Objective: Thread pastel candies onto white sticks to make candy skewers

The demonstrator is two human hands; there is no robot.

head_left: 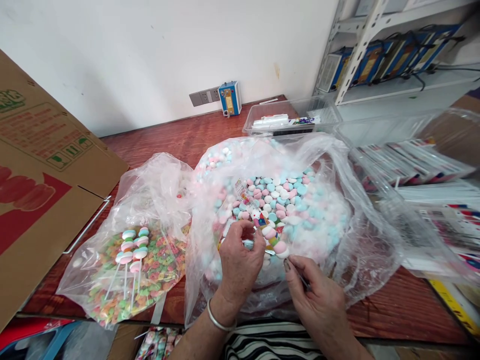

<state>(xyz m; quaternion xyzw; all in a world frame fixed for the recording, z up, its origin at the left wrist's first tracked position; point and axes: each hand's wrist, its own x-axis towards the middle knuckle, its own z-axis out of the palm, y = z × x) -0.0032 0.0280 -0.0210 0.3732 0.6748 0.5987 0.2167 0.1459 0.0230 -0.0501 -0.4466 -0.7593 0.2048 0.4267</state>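
My left hand [240,257] is closed in a pinch on a small printed clear sleeve [248,199] over a big clear bag [337,200] of pink, blue and white round candies [285,195]. My right hand [318,295] pinches the thin stick [300,277] of a candy skewer [276,241] whose stacked candies reach toward the sleeve. A silver bangle [219,320] circles my left wrist.
A second clear bag [150,190] at the left holds small colourful candies with three finished skewers [131,250] on top. A cardboard box [41,190] stands far left. A clear bin [292,117] sits behind, stacked printed packets [431,200] lie right, and a metal shelf [375,45] stands beyond.
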